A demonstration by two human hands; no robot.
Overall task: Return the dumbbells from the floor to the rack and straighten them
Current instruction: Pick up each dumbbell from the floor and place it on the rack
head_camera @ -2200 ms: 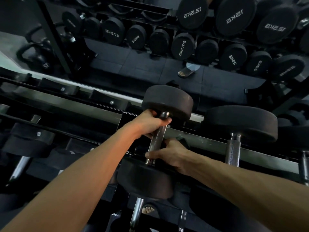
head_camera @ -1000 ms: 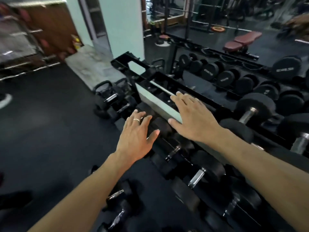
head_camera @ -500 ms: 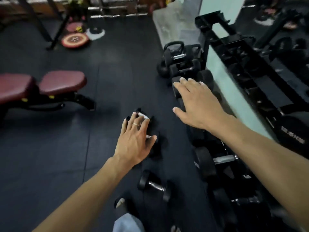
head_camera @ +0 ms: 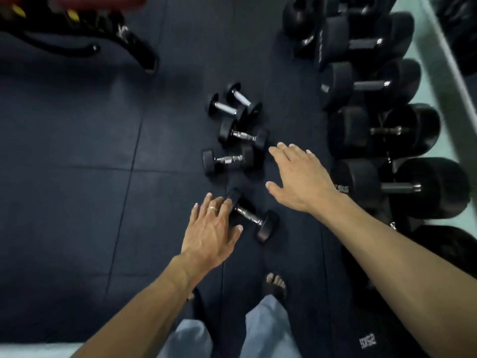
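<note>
Item 1: nearest dumbbell point(head_camera: 251, 217), small, black heads, chrome handle, laid at a slant on the floor point(head_camera: 77, 151). All places below are given from this piece.

Item 2: second dumbbell point(head_camera: 228, 159), laid roughly level on the floor just beyond the nearest dumbbell. Third dumbbell point(head_camera: 244, 136), just beyond that, close beside it. Pair of smallest dumbbells point(head_camera: 233, 104), pale handles, side by side and farthest out in the same cluster.

Item 3: left hand point(head_camera: 210, 235), held over the near-left end of the nearest dumbbell, back upward. Its fingers point(head_camera: 222, 205) are spread and released; nothing is gripped. A ring point(head_camera: 212, 208) is worn on one finger. Whether the fingertips touch the head cannot be told.

Item 4: right hand point(head_camera: 300, 177), held to the right and beyond the nearest dumbbell, palm down, its fingers straight and released, nothing held.

Item 5: rack point(head_camera: 449, 60), to the far right, pale rail. Large black dumbbells point(head_camera: 374, 133) are ranged in a row along its lower level, handles crosswise.

Item 6: bench frame point(head_camera: 77, 34), black, far beyond and to the left.

Item 7: sandalled foot point(head_camera: 276, 285) and grey trouser legs point(head_camera: 268, 329), on the near side of the nearest dumbbell.
</note>
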